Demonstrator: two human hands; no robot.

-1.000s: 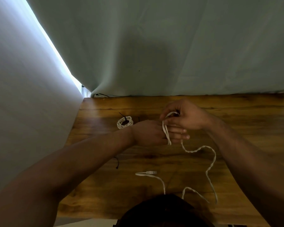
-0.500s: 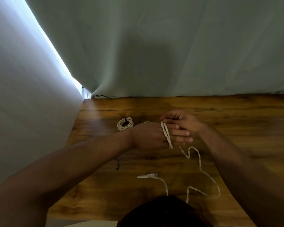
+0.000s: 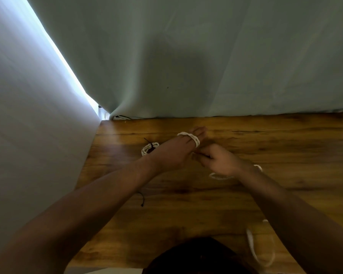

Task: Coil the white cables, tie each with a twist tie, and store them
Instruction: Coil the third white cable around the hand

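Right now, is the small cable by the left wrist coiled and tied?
Coiled and tied: the small cable forms a ring, a dark tie across it.

Indoor room, home or makeshift workspace, can't tell which: wood-grain table (image 3: 285, 147) against a grey-green curtain (image 3: 206, 56), pale wall (image 3: 28, 125) at left, daylight strip (image 3: 67, 66) between them.

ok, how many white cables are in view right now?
2. A coiled, tied cable lies on the table just left of the left hand; the second cable is wound round that hand's fingers, tail trailing past the right hand. Arms may hide others.
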